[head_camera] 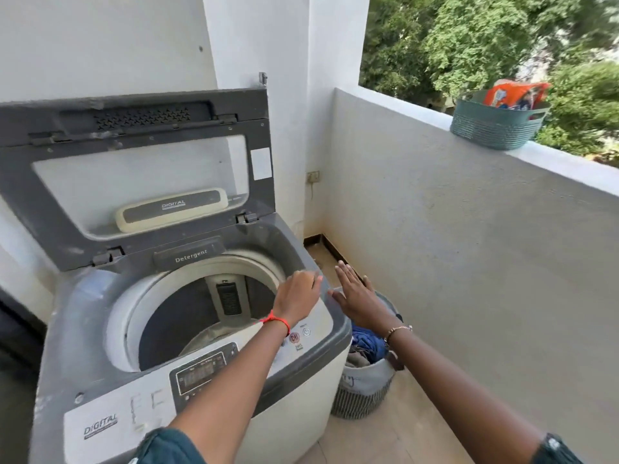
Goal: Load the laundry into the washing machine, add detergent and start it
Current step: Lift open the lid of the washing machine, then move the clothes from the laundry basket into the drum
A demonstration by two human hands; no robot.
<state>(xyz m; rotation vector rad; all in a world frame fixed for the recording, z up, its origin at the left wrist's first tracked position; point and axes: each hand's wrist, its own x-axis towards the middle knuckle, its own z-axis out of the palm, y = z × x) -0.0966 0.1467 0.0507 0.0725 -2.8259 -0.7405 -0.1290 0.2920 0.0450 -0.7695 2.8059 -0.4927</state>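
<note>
A grey and white top-loading washing machine stands at the left with its lid raised; the drum looks empty. A drawer marked Detergent sits at the back of the opening. My left hand rests on the machine's right rim, fingers curled, holding nothing. Over the gap beside the machine my right hand hovers flat with fingers spread, just above the laundry basket. Blue and grey clothes lie in that basket on the floor. An orange detergent packet sits in a teal basket.
The teal basket stands on the balcony parapet ledge at the upper right, with trees beyond. A white wall runs along the right side. The control panel is on the machine's front. Tiled floor lies between machine and wall.
</note>
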